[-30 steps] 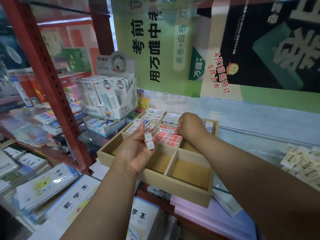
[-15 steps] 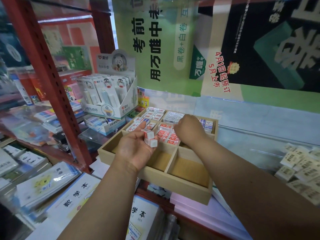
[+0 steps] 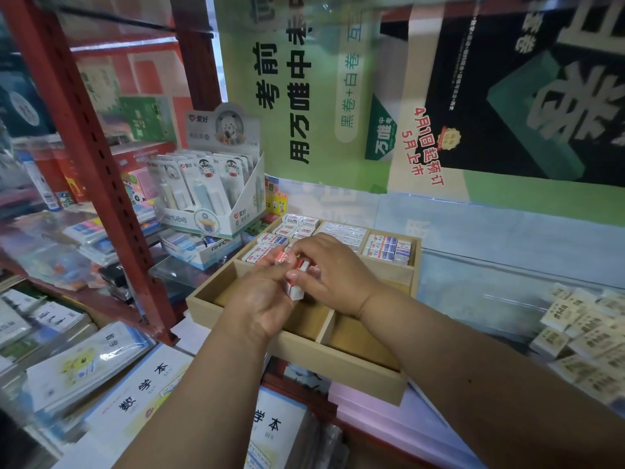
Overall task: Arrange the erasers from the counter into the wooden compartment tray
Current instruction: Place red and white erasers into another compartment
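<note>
Shop counter: over the wooden tray (image 3: pixel 338 363), left hand (image 3: pixel 260 299) and right hand (image 3: pixel 333 272) both pinch small erasers (image 3: pixel 293 288) between them

The compartment tray (image 3: pixel 338 363) is pale, unvarnished-looking wood with a matt, smooth face. The erasers (image 3: pixel 389 247) in it wear printed paper sleeves with a slight sheen. The shelf upright (image 3: pixel 88 157) is red painted metal, punched with holes. The display box (image 3: pixel 236 211) looks like glossy printed card. The tabletop (image 3: pixel 507 265) has a clear, reflective covering. The exercise books (image 3: pixel 135 401) have smooth paper covers under shiny plastic wrap.
</note>
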Demonstrator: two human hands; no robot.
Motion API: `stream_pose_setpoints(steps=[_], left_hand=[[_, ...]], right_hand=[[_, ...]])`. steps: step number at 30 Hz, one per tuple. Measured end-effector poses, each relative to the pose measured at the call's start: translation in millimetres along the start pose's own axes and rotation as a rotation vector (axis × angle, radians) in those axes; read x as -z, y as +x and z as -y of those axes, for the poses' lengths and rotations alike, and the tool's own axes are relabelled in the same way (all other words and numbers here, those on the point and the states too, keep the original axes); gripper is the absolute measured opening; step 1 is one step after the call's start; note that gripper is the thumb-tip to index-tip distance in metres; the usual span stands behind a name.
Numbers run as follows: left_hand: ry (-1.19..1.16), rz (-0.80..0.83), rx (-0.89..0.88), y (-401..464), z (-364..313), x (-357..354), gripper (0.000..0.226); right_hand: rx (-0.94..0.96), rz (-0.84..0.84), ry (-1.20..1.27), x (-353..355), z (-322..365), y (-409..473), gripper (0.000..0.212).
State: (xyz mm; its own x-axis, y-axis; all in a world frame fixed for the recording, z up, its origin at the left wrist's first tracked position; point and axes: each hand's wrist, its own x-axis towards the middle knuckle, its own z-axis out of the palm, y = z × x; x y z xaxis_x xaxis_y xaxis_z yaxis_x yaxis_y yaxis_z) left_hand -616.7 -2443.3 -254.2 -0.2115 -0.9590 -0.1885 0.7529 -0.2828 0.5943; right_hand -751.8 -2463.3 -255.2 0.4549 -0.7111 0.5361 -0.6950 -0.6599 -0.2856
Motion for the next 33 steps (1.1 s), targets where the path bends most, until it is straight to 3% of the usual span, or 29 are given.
stream_pose_setpoints(steps=[6,11,16,17,21,25,33], left_hand=[[0.003,-0.02,-0.004,1.5,1.3,-2.0,0.025],[-0.004,-0.023,0.015,4.7,0.6,1.2,0.05],[-0.042,-0.015,0.061,2.1,-0.3,0.2,0.031],[-0.068,-0.009,0.061,0.4,-1.4,-0.5,0.028],[-0.084,-0.054,0.015,-1.5,-1.2,-2.7,0.053],[-0.068,-0.121,-0.019,3.3,0.0,-1.5,0.05],[-0.138,-0.097,-0.069,-3.5,-2.8,-4.7,0.024]], right_hand=[[-0.005,-0.047,0.079,-3.5,-6.7,-0.3,0.024],[-0.043,-0.018,0.089,-2.9,-5.5,-1.2,0.024],[-0.204,-0.007,0.272,1.2,-5.8,-1.8,0.019],[-0.251,-0.022,0.31,2.1,-6.1,-1.5,0.018],[-0.392,-0.207,0.315,6.2,-13.3,0.0,0.013],[-0.531,-0.356,0.306,12.9,-23.0,0.3,0.013],[-0.534,-0.068,0.055,4.6,-31.6,-0.6,0.011]])
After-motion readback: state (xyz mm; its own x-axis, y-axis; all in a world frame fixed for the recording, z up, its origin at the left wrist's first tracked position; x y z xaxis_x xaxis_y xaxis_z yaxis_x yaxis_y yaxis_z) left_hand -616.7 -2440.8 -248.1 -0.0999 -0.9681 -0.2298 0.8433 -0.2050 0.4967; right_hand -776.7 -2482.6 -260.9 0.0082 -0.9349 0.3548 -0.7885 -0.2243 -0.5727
